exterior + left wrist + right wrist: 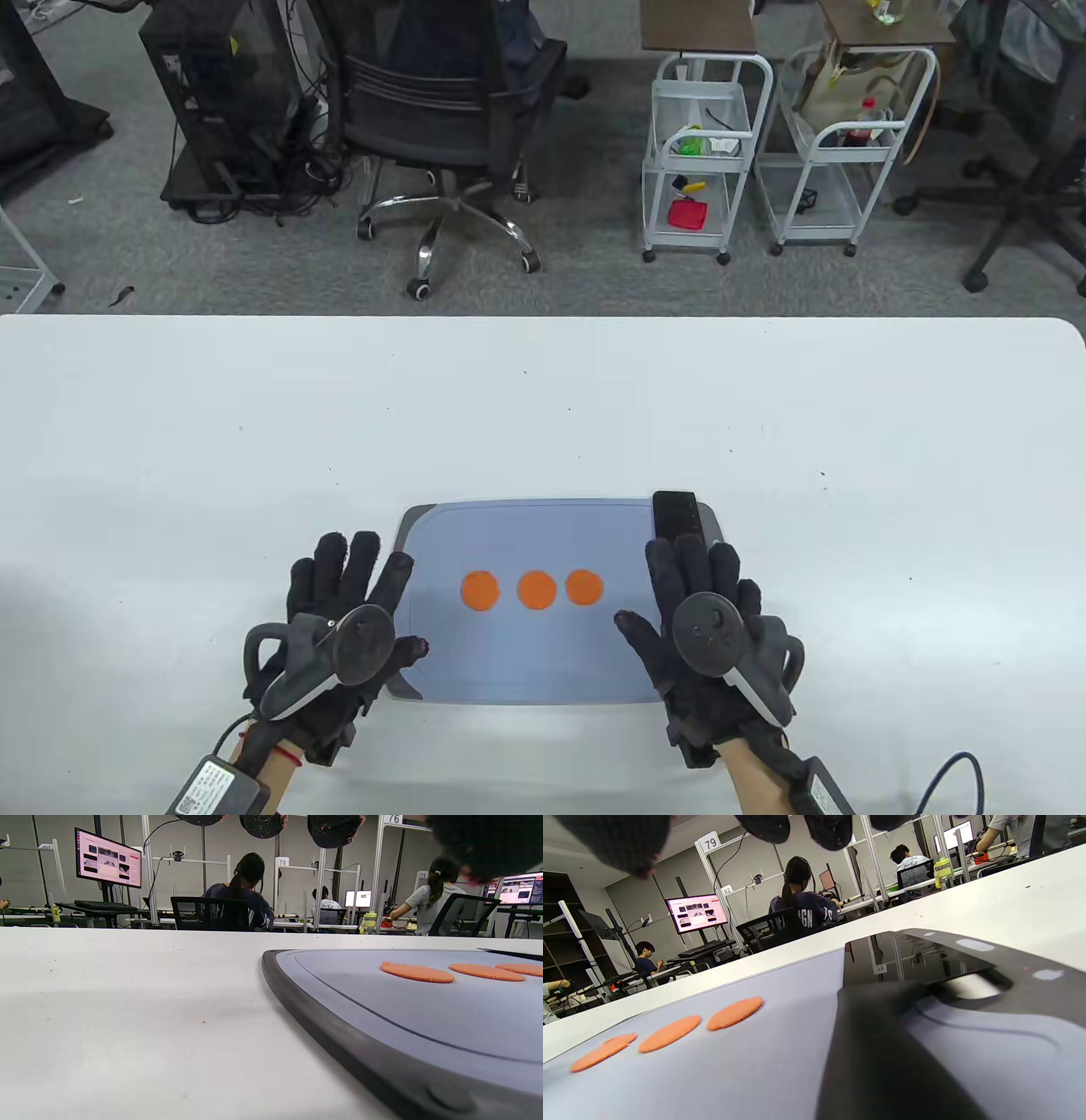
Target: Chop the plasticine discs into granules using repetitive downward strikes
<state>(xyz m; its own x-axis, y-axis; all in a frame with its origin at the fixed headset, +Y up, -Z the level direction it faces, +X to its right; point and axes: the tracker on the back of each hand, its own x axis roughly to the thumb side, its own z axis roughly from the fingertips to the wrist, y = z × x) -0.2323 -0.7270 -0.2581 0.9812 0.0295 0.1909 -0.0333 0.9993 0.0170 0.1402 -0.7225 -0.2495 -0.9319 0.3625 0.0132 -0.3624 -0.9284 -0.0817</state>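
Table view has both gloved hands flat with fingers spread, holding nothing: left hand at the left edge of the grey cutting board, right hand over its right end, just behind a black cleaver. Three orange plasticine discs sit in a row mid-board on the white desk.

This is a shared lab or data-collection workroom: numbered station signs hang on white frames, people sit at monitors along rows of desks, and an office chair, a computer tower and wire carts stand on grey carpet.
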